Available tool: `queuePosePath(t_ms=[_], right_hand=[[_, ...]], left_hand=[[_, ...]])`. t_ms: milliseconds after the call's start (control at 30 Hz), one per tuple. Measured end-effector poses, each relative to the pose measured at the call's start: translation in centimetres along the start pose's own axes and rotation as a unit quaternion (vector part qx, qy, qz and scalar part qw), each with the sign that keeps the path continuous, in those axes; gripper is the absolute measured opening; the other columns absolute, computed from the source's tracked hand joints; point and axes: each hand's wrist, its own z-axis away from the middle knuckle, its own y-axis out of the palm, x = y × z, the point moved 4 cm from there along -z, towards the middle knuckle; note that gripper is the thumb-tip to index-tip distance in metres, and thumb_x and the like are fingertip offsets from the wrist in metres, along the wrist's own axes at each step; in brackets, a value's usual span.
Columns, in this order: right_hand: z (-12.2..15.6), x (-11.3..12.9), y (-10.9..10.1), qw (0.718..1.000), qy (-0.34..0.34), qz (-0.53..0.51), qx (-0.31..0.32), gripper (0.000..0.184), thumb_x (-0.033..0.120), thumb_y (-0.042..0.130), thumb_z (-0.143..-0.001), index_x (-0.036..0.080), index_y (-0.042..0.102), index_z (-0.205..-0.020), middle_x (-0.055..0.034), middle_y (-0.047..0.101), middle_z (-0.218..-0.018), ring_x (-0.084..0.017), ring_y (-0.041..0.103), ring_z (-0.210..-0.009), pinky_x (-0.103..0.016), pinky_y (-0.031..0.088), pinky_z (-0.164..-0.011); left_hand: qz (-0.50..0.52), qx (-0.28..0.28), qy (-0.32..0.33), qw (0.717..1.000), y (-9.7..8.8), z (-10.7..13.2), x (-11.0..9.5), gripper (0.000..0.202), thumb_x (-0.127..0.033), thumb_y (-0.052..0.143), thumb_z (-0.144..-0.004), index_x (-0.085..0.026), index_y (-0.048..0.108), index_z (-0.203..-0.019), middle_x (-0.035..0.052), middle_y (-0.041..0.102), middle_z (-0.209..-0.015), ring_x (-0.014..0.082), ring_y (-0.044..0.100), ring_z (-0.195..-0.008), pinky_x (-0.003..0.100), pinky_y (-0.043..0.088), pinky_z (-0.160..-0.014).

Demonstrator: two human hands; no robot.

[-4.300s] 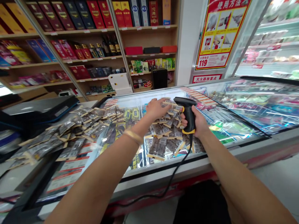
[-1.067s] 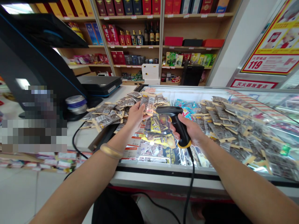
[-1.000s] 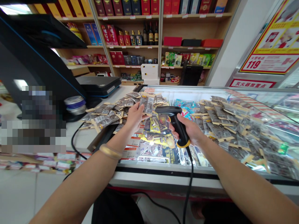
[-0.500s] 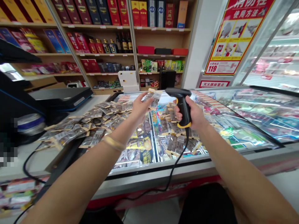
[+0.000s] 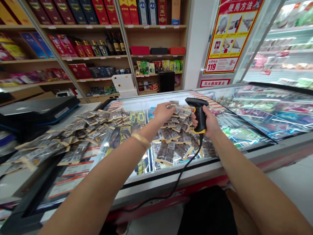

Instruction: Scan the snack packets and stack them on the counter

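On the glass top of the chest freezer, a broad heap of clear snack packets with tan end strips is lying in front of the person, the packets overlapping at many angles. The left hand, with a gold-coloured bangle at its wrist, is resting over the far left part of this heap, fingers pointing right. A packet is lying at its fingertips, but whether they are pinching it or only touching it cannot be told. The right hand is clamping round the grip of a black-and-yellow handheld barcode scanner, holding it upright just above the heap's right side, its head pointing left. The scanner's black cord is hanging over the freezer's front edge. A second heap of similar packets is spreading across the freezer's left end and the counter beside it.

The step in hand is seemingly one of handling a single packet at the right-hand heap, the scanner waiting close by. The next move is probably calling for care in parting one packet from its neighbours, without dragging the cord across them.
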Motion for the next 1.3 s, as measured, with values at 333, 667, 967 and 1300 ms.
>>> queuePosePath(t_ms=[333, 667, 967, 1300], right_hand=[[1.1, 1.3, 5.3, 0.998, -0.037, 0.019, 0.041, 0.038, 0.055, 0.060, -0.093, 0.017, 0.067, -0.095, -0.0005, 0.056, -0.067, -0.011, 0.046, -0.049, -0.022, 0.040, -0.043], [0.2, -8.2, 19.8, 0.983, 0.095, 0.018, 0.159, 0.039, 0.057, 0.058, -0.095, 0.018, 0.061, -0.095, 0.0021, 0.057, -0.061, -0.010, 0.047, -0.044, -0.022, 0.040, -0.040], [-0.2, -15.0, 19.1, 0.976, 0.160, 0.018, 0.143, 0.040, 0.059, 0.065, -0.088, 0.021, 0.057, -0.097, 0.0022, 0.057, -0.064, -0.012, 0.049, -0.045, -0.024, 0.039, -0.040], [0.1, -15.2, 18.6, 0.968, 0.175, 0.039, 0.175, 0.040, 0.058, 0.068, -0.086, 0.021, 0.059, -0.098, 0.0008, 0.056, -0.065, -0.012, 0.045, -0.047, -0.024, 0.040, -0.043]], left_hand=[[-0.005, -0.078, 0.034, 0.996, -7.2, 0.3, 1.8, 0.040, -0.035, 0.074, -0.080, -0.018, 0.077, -0.116, 0.0125, 0.073, -0.129, 0.0301, 0.063, -0.125, 0.041, 0.044, -0.111], [-0.159, -0.212, -0.032, 0.964, -23.1, 5.2, 11.9, 0.021, -0.025, 0.064, -0.085, -0.017, 0.073, -0.102, 0.0119, 0.073, -0.112, 0.0260, 0.068, -0.105, 0.039, 0.050, -0.102], [-0.424, -0.122, -0.112, 0.891, -23.8, 9.5, 14.7, 0.042, -0.045, 0.067, -0.089, -0.018, 0.061, -0.120, 0.0219, 0.060, -0.127, 0.0425, 0.063, -0.118, 0.047, 0.051, -0.092], [-0.247, -0.128, -0.073, 0.958, -23.7, 8.9, 16.4, 0.045, -0.037, 0.087, -0.067, -0.023, 0.069, -0.106, 0.0090, 0.067, -0.110, 0.0272, 0.068, -0.098, 0.036, 0.052, -0.091]])
